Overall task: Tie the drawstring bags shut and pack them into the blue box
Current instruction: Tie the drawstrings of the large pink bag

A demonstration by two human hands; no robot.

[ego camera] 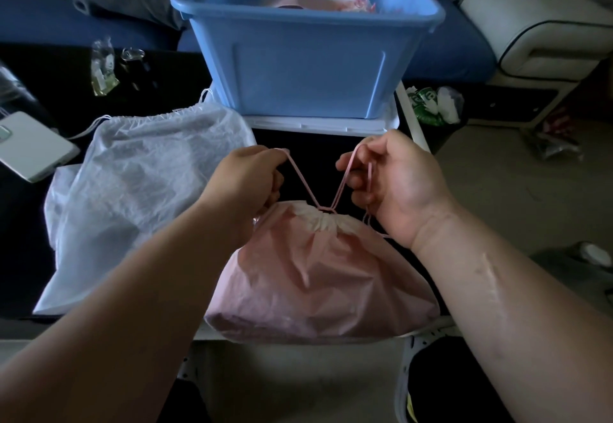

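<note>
Just below both hands (245,178) (394,180), pink bag (318,276)

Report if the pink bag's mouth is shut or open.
Shut: the pink bag is gathered tight where the cords cross, held by left hand and right hand. Knot: cannot tell.

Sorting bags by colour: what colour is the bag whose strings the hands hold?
Pink bag, pink drawstring; head view.

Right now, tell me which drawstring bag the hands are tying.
The pink bag in front, its cords pulled by the left hand and right hand; the white bag lies untouched beside it.
</note>
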